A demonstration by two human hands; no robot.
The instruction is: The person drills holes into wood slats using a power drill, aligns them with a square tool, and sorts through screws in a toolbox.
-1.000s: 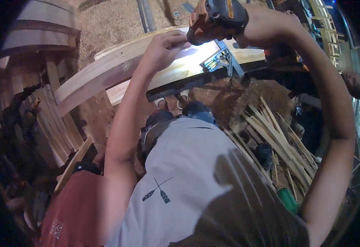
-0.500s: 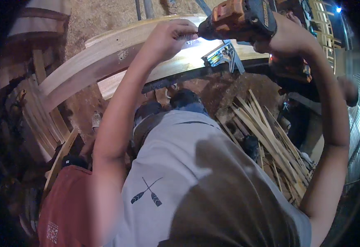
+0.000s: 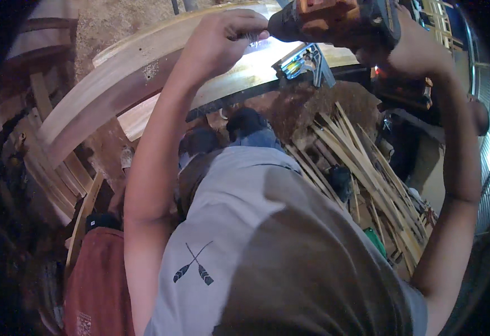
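My right hand (image 3: 416,53) grips an orange and black cordless drill (image 3: 334,23), held level over the workbench area with its chuck pointing left. My left hand (image 3: 225,36) is closed in a pinch right at the front of the chuck. Whatever its fingers hold is hidden from me. Beneath both hands lie pale, curved wooden pieces (image 3: 107,92), brightly lit near the drill. On the wood below the drill rests a metal combination square (image 3: 306,63) with a yellow-green vial.
Several thin wood strips (image 3: 368,173) lie piled on the ground to the right. At lower left is a person in a red shirt (image 3: 99,274). Curved boards (image 3: 49,173) stack at the far left. Corrugated metal sheet (image 3: 488,162) stands along the right edge.
The view has shifted, so the wood and square sit a little higher in the picture. My left hand stays pinched at the chuck, and my right hand still holds the drill.
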